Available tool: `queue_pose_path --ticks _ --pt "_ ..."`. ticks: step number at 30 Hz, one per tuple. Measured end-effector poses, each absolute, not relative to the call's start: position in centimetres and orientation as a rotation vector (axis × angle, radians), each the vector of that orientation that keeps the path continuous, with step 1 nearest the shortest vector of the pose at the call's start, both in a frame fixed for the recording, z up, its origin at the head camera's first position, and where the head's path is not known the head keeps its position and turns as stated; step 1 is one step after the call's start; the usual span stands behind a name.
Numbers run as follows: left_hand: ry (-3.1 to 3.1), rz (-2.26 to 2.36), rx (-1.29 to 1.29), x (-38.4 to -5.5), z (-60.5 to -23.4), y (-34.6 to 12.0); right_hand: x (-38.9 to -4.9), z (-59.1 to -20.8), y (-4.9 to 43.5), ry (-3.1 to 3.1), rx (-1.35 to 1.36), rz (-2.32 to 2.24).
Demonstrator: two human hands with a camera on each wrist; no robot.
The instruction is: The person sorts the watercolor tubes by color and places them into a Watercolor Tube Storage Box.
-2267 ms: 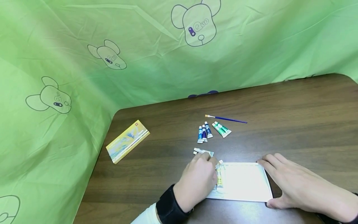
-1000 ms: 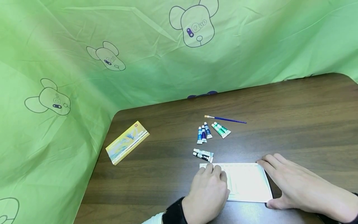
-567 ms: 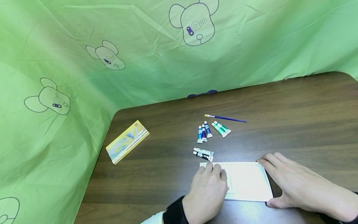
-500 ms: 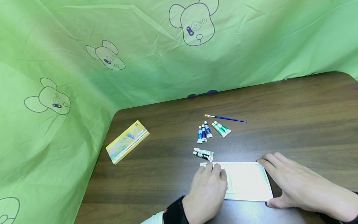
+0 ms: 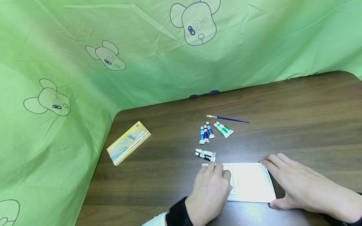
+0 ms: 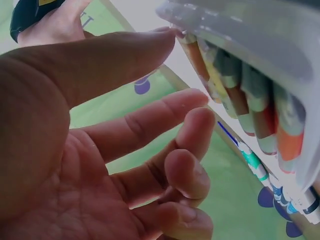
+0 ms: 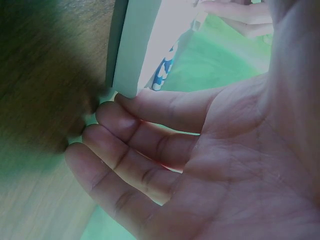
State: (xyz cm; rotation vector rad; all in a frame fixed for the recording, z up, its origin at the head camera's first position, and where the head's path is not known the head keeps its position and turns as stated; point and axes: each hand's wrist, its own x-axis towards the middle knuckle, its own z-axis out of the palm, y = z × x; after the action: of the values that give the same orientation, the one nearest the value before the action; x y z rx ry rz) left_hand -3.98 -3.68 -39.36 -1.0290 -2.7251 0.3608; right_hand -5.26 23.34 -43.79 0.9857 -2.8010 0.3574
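Note:
A shallow white tray (image 5: 253,183) lies at the front of the table. My left hand (image 5: 210,191) covers its left part with fingers bent. In the left wrist view, several paint tubes (image 6: 262,112) sit side by side in the pale plastic tray (image 6: 240,30). The left thumb and index fingertips are at opposite ends of the outermost orange-brown tube (image 6: 197,60), pinching it lengthwise. My right hand (image 5: 299,183) spans the tray's right end, thumb at the near corner and index finger at the far one. In the right wrist view, the right hand's index fingertip meets the tray's edge (image 7: 135,55).
Beyond the tray lie a white and a black tube (image 5: 205,154), three blue and purple tubes (image 5: 206,133), two green tubes (image 5: 223,129) and a blue-handled paintbrush (image 5: 229,118). A yellow box (image 5: 129,143) lies to the left. A green cloth (image 5: 152,62) hangs behind.
My left hand has shifted right and toward me since the first frame, uncovering the black tube; the yellow-labelled tube beside it is now out of the head view. My right hand stays put.

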Motion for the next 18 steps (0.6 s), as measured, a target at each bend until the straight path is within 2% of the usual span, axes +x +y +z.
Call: queue_pose_path --ticks 18 --pt "-2.794 0.31 -1.038 -4.12 -39.51 -3.51 -5.31 -43.78 23.37 -2.782 0.994 0.352"
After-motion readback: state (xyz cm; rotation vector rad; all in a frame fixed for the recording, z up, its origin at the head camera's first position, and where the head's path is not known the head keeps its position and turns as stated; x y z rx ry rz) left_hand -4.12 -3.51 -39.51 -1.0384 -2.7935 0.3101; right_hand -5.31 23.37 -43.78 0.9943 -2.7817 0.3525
